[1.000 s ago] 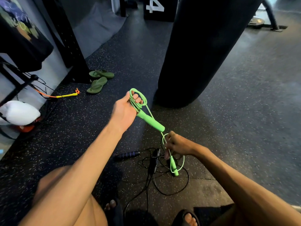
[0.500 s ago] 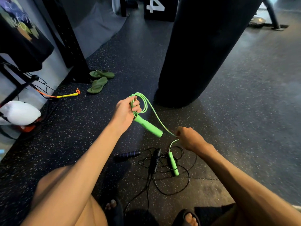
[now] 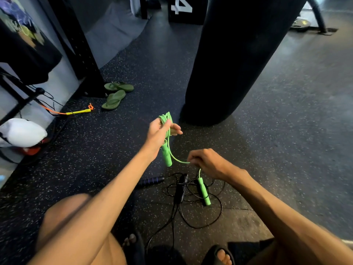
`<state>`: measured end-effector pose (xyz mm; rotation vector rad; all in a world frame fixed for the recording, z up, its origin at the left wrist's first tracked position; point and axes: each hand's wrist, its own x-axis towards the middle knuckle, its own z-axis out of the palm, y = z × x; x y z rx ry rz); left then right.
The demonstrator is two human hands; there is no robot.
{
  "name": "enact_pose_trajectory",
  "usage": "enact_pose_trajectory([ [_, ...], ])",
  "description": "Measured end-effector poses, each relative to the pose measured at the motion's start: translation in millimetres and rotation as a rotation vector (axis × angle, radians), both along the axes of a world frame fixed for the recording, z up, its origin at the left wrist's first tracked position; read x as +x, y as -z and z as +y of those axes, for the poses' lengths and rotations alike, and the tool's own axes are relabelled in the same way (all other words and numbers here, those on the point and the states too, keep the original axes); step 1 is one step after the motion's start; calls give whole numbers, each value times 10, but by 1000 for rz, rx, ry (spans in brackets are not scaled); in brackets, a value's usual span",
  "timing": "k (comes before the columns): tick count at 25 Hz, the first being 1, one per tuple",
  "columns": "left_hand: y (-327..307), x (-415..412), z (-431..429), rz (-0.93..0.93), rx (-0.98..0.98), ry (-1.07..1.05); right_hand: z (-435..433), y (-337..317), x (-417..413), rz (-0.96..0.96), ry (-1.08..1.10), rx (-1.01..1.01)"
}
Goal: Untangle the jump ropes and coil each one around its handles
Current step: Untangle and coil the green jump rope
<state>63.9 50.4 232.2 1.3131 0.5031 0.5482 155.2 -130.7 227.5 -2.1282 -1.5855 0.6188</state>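
My left hand grips the top of a green jump rope handle together with several green cord loops bunched above my fingers; the handle hangs down. A short span of green cord runs to my right hand, which pinches it. Below that hand the second green handle dangles over the floor. A black jump rope lies tangled on the floor under both hands, with a dark purple-ringed handle to its left and a black handle in the middle.
A big black punching bag hangs just beyond my hands. Green flip-flops and a yellow-and-orange rope lie far left by a black rack post. A white bag sits at the left edge. My sandalled feet are below.
My left hand turned so the green handle now hangs down rather than slanting right. My right hand swung the cord out right, then back in toward the handle, leaving a shorter free span.
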Motion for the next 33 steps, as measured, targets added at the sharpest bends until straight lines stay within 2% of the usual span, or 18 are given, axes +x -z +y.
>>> enact_pose_trajectory([
  [4, 142, -8, -61, 172, 232, 139, -11, -175, -5, 109, 57, 228],
  [6, 218, -9, -67, 276, 249, 272, -26, -240, 25, 130, 125, 314],
  [10, 174, -46, -175, 390, 72, 547, -32, -248, 95, 150, 252, 417],
  [13, 72, -83, -203, 313, -137, 661, -50, -223, 236, 145, 350, 458],
  [18, -92, -90, -237, 206, -245, 750, -38, -86, 312, 151, 427, 412],
  [23, -186, -76, -198, -20, -547, 616, 21, 38, 292, 301, 452, 287],
  [27, -282, -84, -49, -250, -714, 334, -41, 136, 196, 390, 401, 12],
  [31, -260, -48, 142, -298, -631, -24, -103, 97, 140, 677, 288, -159],
  [33, -171, -21, 185, -217, -461, -159, -106, 68, 112, 715, 232, -180],
])
